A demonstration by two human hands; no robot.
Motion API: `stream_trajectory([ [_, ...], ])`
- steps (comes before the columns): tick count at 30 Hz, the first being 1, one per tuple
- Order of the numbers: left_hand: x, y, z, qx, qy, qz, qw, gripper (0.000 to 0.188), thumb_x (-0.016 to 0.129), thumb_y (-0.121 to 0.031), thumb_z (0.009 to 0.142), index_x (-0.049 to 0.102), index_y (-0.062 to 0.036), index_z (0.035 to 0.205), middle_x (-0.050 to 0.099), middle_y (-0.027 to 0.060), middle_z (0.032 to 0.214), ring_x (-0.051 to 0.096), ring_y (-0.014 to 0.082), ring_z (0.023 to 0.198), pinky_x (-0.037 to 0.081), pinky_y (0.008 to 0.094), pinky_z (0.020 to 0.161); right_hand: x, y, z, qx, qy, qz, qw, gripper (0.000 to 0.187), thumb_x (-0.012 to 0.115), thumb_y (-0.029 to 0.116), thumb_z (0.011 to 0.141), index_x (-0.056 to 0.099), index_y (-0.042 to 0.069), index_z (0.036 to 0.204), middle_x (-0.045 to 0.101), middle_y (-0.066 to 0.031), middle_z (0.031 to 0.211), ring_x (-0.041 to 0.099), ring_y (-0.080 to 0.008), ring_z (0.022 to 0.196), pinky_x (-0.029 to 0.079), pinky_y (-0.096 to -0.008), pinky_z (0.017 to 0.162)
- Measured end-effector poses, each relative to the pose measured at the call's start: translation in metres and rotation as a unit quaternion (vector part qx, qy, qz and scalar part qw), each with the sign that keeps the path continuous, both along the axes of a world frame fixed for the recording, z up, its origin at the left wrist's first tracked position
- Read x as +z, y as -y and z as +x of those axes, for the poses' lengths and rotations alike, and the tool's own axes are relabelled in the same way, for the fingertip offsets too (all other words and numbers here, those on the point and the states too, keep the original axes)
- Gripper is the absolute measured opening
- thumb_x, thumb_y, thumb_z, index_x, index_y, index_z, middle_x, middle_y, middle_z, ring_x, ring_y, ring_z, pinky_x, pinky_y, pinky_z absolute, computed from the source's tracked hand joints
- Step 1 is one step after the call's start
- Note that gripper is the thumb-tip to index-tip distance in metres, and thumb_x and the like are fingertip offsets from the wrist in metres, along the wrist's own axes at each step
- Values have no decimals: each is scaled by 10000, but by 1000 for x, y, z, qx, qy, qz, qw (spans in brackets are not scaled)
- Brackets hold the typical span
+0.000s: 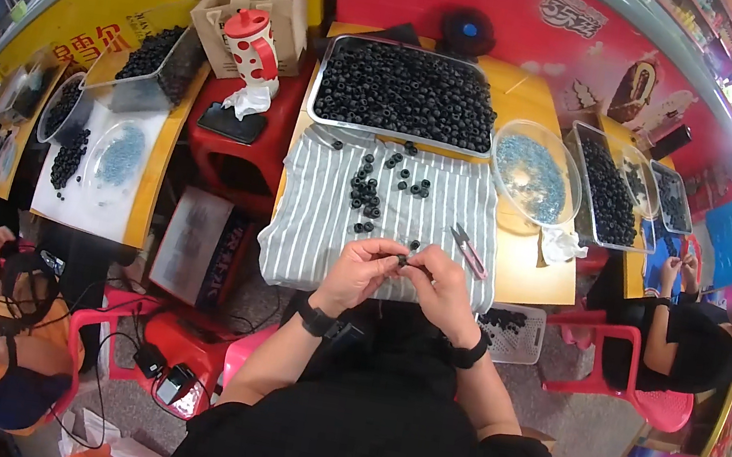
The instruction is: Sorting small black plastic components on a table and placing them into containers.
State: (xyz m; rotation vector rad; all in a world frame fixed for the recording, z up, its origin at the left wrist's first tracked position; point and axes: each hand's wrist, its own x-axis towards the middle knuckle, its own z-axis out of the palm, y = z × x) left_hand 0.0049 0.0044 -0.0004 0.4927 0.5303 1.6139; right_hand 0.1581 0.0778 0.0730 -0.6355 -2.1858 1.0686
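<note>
Both hands meet over the front of a grey-and-white striped cloth. My left hand pinches a small round black piece between its fingertips. The fingers of my right hand are closed at the same piece and partly cover it. Just beyond the fingertips lies another black ring-like piece. Several more loose black pieces are scattered over the cloth. To the right of my right hand rest pink-handled thread snips with their blades apart.
A metal tray heaped with black pieces stands behind the cloth. Right of it are a clear round tub of tiny bluish bits and crumpled tissue. Left, a red stool holds a phone and spotted cup. People sit both sides.
</note>
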Motion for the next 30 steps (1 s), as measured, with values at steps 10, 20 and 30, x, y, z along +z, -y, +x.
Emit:
stream_trajectory([
  [10, 3, 0, 1, 6, -15, 9, 1000, 204, 585, 45, 908, 658, 45, 1099, 647, 87, 1032, 632, 142, 864, 527, 258, 757, 13, -3, 0, 29, 29, 81, 996, 93, 654, 10, 797, 571, 9, 838, 540, -146, 775, 562, -356, 724, 433, -429, 616],
  [20, -3, 1, 0, -7, -34, 49, 998, 197, 571, 33, 925, 642, 60, 1107, 625, 98, 1074, 629, 167, 930, 526, 268, 804, 15, -8, 1, 58, 69, 35, 995, 108, 670, 32, 798, 586, 21, 866, 563, -149, 792, 577, -350, 731, 441, -423, 621],
  [30, 18, 5, -5, -70, 12, 2, 997, 473, 617, 5, 898, 479, 24, 1350, 652, 87, 1099, 636, 132, 919, 531, 254, 789, 24, -16, -1, 166, 23, -5, 986, 261, 687, 79, 806, 630, 30, 1056, 652, -167, 937, 630, -370, 873, 500, -413, 727],
])
